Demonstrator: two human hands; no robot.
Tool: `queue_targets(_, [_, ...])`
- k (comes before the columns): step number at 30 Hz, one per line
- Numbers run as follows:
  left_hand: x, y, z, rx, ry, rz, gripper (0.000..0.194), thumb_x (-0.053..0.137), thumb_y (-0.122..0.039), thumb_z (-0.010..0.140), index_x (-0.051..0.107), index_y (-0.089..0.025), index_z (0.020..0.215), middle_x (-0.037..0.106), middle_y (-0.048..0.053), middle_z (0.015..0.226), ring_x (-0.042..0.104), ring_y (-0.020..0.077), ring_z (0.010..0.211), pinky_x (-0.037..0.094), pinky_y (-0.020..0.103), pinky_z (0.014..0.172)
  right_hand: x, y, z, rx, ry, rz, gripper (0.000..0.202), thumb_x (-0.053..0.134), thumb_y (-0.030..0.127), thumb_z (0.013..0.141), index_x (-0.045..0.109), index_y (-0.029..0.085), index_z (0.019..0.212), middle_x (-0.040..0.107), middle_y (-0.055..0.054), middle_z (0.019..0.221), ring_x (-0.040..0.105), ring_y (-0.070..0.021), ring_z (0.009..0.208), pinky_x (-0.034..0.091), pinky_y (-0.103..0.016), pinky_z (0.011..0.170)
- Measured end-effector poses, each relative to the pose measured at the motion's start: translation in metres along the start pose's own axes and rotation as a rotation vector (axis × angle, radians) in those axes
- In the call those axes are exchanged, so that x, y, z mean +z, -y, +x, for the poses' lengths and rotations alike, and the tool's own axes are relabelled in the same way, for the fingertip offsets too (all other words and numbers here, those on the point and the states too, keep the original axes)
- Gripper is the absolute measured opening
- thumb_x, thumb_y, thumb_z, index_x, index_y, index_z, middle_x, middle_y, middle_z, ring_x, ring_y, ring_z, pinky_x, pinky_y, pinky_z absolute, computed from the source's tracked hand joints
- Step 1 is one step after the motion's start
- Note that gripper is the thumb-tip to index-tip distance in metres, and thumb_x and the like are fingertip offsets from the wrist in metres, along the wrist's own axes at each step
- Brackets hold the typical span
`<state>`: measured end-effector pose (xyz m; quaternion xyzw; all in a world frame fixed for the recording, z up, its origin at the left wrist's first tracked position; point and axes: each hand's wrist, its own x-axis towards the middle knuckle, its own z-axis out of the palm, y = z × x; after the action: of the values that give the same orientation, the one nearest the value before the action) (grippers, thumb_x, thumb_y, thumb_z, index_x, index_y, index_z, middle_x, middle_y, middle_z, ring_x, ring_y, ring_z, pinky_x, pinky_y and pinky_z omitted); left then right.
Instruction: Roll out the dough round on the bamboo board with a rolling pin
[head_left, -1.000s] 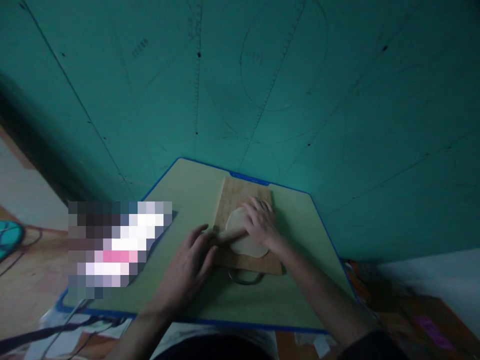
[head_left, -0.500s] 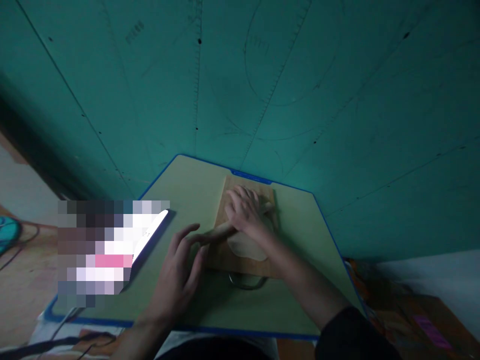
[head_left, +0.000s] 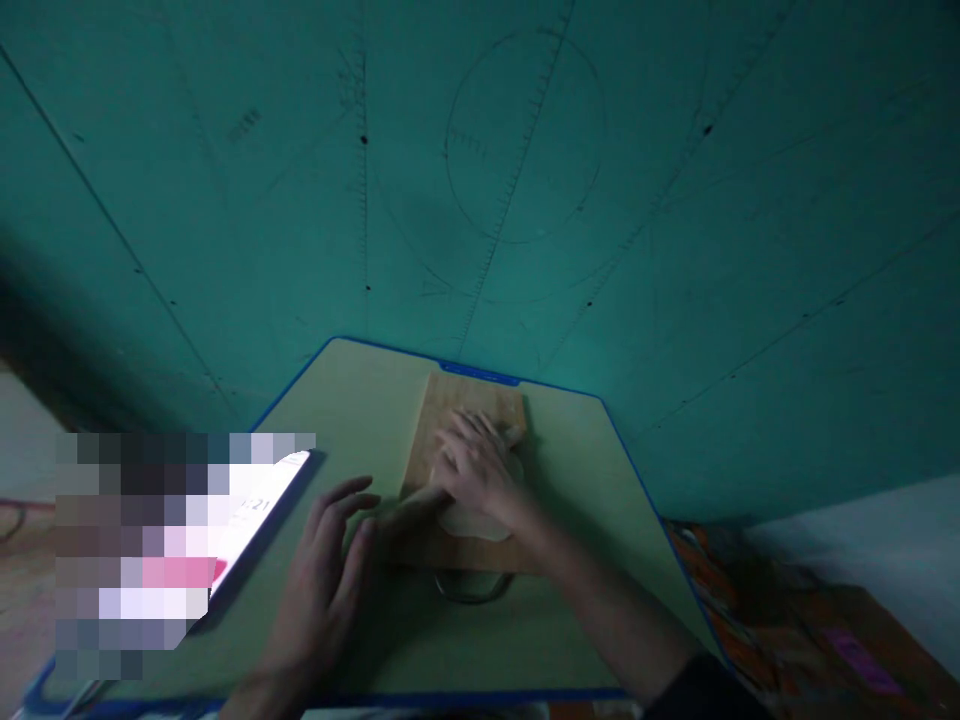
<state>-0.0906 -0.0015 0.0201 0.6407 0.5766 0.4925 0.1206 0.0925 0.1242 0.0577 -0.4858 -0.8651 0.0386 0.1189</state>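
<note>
Dough [head_left: 476,523] lies flattened on a wooden board [head_left: 471,388] just below the centre of the frame, partly hidden by the right hand [head_left: 476,468]. That hand is spread palm-down over a slanting rolling pin [head_left: 415,509], fingers extended; whether they curl round it cannot be told. In the lower left of the frame, the left hand [head_left: 324,550] is loosely relaxed, fingers parted beside the pin's lower end; contact there is unclear. Rolling looks to be the step in hand. A further stroke would call for even pressure along the pin, with the board kept from sliding on the surface [head_left: 592,480]
</note>
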Motion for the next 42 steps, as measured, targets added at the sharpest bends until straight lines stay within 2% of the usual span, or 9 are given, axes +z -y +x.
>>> queue_targets(6, [0.002,-0.004,0.003,-0.046,0.062,-0.047,0.032,0.044,-0.048,0.1,0.065,-0.024,0.1,0.067,0.008,0.119,0.069,0.0249,0.104,0.061,0.038,0.082,-0.012,-0.017,-0.094,0.004,0.003,0.044,0.05,0.042,0.038,0.103,0.05,0.022,0.15,0.04,-0.01,0.161,0.028,-0.0278,0.153,0.027,-0.056,0.124])
queue_targets(11, [0.004,0.0,0.001,-0.061,0.099,-0.094,0.03,0.042,-0.044,0.101,0.065,-0.024,0.1,0.067,0.008,0.118,0.069,0.0232,0.104,0.06,0.038,0.083,-0.014,-0.018,-0.115,-0.017,-0.004,0.021,0.058,0.046,0.041,0.102,0.04,0.02,0.156,0.036,-0.013,0.162,0.027,-0.0307,0.153,0.03,-0.059,0.122])
queue_targets(15, [0.003,-0.001,0.002,-0.07,0.101,-0.096,0.031,0.043,-0.046,0.1,0.065,-0.024,0.098,0.068,0.009,0.114,0.069,0.0242,0.102,0.06,0.038,0.083,-0.013,-0.013,-0.086,-0.035,0.032,0.001,0.065,0.048,0.05,0.101,0.038,0.018,0.157,0.034,-0.017,0.163,0.026,-0.0317,0.153,0.026,-0.058,0.123])
queue_targets(21, [0.0,-0.005,0.005,-0.1,0.055,-0.095,0.032,0.047,-0.049,0.098,0.066,-0.023,0.098,0.068,0.009,0.114,0.069,0.0252,0.103,0.061,0.037,0.081,-0.003,0.0,0.002,-0.013,0.075,-0.015,0.06,0.045,0.056,0.102,0.049,0.02,0.15,0.036,-0.017,0.162,0.031,-0.0304,0.151,0.02,-0.053,0.124])
queue_targets(25, [0.001,-0.001,0.002,-0.101,0.046,-0.102,0.03,0.045,-0.045,0.1,0.065,-0.023,0.101,0.068,0.008,0.115,0.068,0.0245,0.107,0.06,0.038,0.086,0.008,0.006,0.051,0.008,0.074,0.026,0.058,0.043,0.057,0.102,0.053,0.02,0.146,0.037,-0.017,0.162,0.033,-0.029,0.15,0.023,-0.052,0.122])
queue_targets(30, [-0.003,0.011,-0.001,-0.07,0.036,-0.054,0.023,0.048,-0.039,0.1,0.062,-0.025,0.111,0.061,0.009,0.131,0.059,0.0273,0.125,0.054,0.045,0.101,0.011,0.006,0.072,0.026,0.172,0.069,0.058,0.039,0.061,0.102,0.058,0.022,0.141,0.038,-0.016,0.161,0.038,-0.0316,0.147,0.03,-0.053,0.117])
queue_targets(34, [-0.005,0.01,0.0,-0.113,0.016,-0.055,0.024,0.046,-0.041,0.101,0.061,-0.025,0.11,0.063,0.009,0.128,0.061,0.0266,0.121,0.055,0.044,0.098,0.003,0.004,0.037,0.009,0.095,0.04,0.055,0.044,0.057,0.102,0.057,0.022,0.143,0.037,-0.015,0.162,0.037,-0.0301,0.148,0.026,-0.051,0.121])
queue_targets(38, [-0.003,0.001,0.003,-0.129,0.015,-0.087,0.028,0.043,-0.042,0.101,0.063,-0.023,0.105,0.067,0.01,0.118,0.065,0.0246,0.112,0.057,0.041,0.092,-0.007,-0.007,-0.032,-0.058,0.055,0.004,0.055,0.045,0.05,0.102,0.053,0.02,0.147,0.039,-0.016,0.161,0.033,-0.0293,0.15,0.023,-0.051,0.123])
queue_targets(42, [-0.001,-0.003,0.004,-0.108,0.045,-0.103,0.028,0.043,-0.04,0.101,0.064,-0.022,0.105,0.068,0.009,0.112,0.067,0.0228,0.106,0.057,0.038,0.089,-0.009,-0.021,-0.088,-0.087,0.06,0.018,0.065,0.041,0.054,0.102,0.037,0.021,0.157,0.033,-0.013,0.164,0.025,-0.0293,0.153,0.018,-0.057,0.125])
